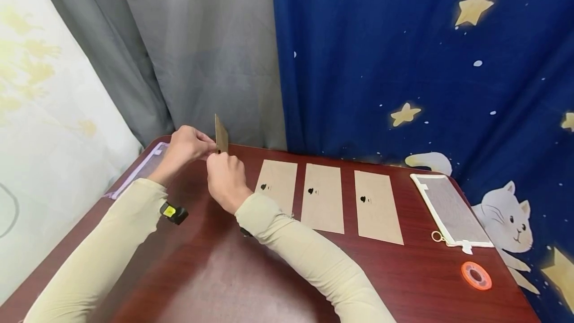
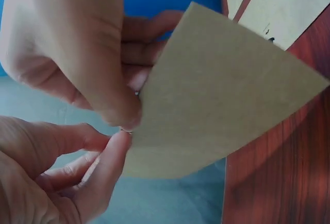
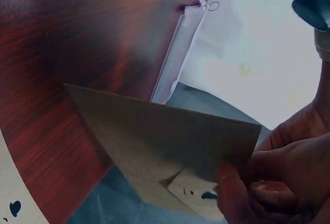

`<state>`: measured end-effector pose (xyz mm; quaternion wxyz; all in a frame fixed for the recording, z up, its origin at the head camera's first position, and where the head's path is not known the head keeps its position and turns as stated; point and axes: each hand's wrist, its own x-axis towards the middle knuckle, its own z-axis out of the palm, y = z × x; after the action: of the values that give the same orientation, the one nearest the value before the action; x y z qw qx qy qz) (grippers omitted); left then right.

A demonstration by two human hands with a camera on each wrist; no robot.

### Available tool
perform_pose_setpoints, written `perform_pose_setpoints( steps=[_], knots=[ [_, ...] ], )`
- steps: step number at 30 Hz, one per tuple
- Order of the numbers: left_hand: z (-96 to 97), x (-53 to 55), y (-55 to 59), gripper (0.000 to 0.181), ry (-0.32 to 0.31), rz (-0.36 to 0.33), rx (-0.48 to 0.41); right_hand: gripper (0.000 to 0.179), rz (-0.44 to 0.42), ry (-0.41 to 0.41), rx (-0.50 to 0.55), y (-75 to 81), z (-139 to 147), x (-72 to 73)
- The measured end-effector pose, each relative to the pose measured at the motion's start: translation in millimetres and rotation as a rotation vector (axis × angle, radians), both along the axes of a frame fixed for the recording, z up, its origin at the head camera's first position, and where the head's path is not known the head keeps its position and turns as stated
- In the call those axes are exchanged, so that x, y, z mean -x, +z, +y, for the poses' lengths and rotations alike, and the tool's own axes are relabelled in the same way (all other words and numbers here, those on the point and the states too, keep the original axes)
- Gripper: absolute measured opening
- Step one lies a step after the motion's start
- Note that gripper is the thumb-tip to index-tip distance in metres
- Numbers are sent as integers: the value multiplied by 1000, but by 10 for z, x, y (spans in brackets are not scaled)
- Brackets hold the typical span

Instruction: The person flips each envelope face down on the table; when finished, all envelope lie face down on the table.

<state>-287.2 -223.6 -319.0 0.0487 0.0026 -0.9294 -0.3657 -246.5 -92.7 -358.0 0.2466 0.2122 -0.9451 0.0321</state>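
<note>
Both hands pinch a flat brown paper envelope [image 1: 221,135], held upright above the table's far left part. My left hand [image 1: 186,143] is on the far side, its thumb and fingertips at the envelope's edge. My right hand [image 1: 227,176] is nearer, its fingers at the same edge with the fingertips almost meeting. The left wrist view shows a plain brown face of the envelope [image 2: 216,90]. In the right wrist view, the envelope [image 3: 154,131] has a paler part low down with a black hat print, partly hidden by fingers.
Three brown sheets like it, a left one [image 1: 280,178], a middle one [image 1: 324,198] and a right one [image 1: 378,206], lie in a row on the table [image 1: 202,273]. A white mesh zip pouch [image 1: 453,208] and an orange tape roll [image 1: 477,275] lie right; a purple pouch [image 1: 143,168] lies left.
</note>
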Motion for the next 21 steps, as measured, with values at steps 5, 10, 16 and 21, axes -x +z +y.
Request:
perform_pose_setpoints(
  steps=[5, 10, 16, 21],
  knots=[
    [-35, 74, -98, 35, -57, -64, -248, 9, 32, -44, -16, -5, 26, 40],
    [-192, 218, -489, 49, -109, -434, -667, 7, 13, -49, 10, 48, 77, 77],
    [-219, 239, -879, 45, -187, -728, -850, 15, -45, -18, 33, 82, 123, 89],
    [-161, 225, -928, 38, -221, -714, -881, 16, -75, 4, 65, 69, 153, 94]
  ],
)
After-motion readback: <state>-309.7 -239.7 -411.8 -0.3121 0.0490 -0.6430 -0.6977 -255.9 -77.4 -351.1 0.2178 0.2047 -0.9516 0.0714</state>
